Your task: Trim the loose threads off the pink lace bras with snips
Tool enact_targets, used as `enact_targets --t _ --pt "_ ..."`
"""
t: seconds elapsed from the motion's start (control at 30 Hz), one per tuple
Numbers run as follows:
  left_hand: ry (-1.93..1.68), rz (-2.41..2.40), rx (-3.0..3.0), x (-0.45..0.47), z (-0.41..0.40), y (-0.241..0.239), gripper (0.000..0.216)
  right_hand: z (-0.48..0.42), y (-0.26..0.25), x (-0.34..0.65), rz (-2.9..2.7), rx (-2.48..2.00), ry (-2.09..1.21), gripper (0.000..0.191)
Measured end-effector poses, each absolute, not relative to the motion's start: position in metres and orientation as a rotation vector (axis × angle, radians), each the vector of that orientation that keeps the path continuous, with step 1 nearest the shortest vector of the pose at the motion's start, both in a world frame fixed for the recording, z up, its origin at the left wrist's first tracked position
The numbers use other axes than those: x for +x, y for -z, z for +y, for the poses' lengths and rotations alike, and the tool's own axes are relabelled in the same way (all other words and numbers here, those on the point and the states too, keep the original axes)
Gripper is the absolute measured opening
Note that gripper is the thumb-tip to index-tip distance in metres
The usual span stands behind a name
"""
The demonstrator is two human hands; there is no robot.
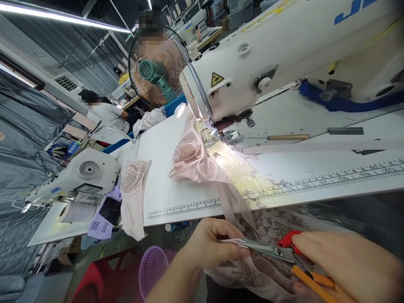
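Observation:
My left hand pinches the edge of a pink lace garment lying over my lap, thumb and fingers closed on the fabric. My right hand is wrapped round red-handled scissors, and a yellow pencil sticks out beneath the same hand. The scissor blades point left and meet the fabric right at my left thumb. A pink strap runs from the garment up onto the white table, where a pink lace bra lies under the needle of the white sewing machine.
Another pink lace piece hangs over the table's front edge at left, next to a thread spool and a second machine head. A purple basket and red stool sit below. A fan and other people are behind.

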State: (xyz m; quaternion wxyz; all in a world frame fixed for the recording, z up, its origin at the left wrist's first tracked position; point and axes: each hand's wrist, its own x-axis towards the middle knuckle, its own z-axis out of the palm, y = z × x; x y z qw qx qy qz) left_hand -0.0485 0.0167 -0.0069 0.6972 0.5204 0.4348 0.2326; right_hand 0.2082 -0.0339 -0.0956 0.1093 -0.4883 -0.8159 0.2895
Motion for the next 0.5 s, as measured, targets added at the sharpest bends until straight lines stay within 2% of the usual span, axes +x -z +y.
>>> enact_targets --t 0.1,0.27,0.5 --pt "-0.515 0.947 1.169 -0.048 0.017 0.005 0.037 -0.032 0.085 0.205 -2.378 -1.457 -0.909 0.017" --pt "-0.493 0.981 1.143 -0.05 0.015 0.005 0.039 -0.033 0.078 0.202 -2.375 -1.448 -1.009 0.038" --pt "-0.494 0.96 1.147 -0.05 0.016 0.004 0.042 -0.034 0.081 0.203 -2.385 -1.459 -1.131 0.035"
